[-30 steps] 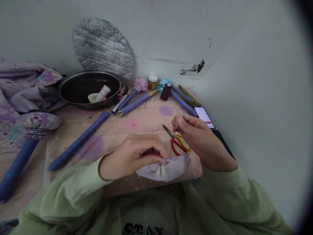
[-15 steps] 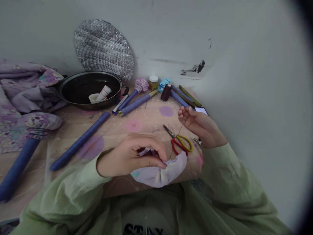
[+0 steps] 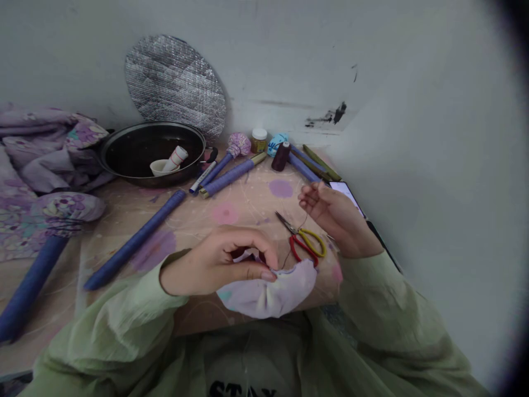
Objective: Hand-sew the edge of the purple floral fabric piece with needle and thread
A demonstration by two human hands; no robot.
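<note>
My left hand (image 3: 227, 259) pinches the gathered edge of a lilac cloth piece (image 3: 268, 300) near the table's front edge. To the right, my right hand (image 3: 334, 215) is raised with its fingers curled and the thumb near them. A thin dark thread (image 3: 305, 219) runs from the cloth past the scissors towards the right fingers; any needle there is too small to make out. Between the hands lie scissors (image 3: 301, 237) with one red and one yellow handle, their tips pointing away from me.
Behind stand a black pan (image 3: 152, 154), a dark thread spool (image 3: 281, 157) and a small jar (image 3: 259, 141). A blue-wrapped stick (image 3: 136, 240) lies at the left, near patterned fabric (image 3: 45, 149). A phone (image 3: 345, 193) is beyond my right hand.
My right hand has shifted slightly left and down, and the thread hangs slacker. My left hand and the cloth have moved a little left.
</note>
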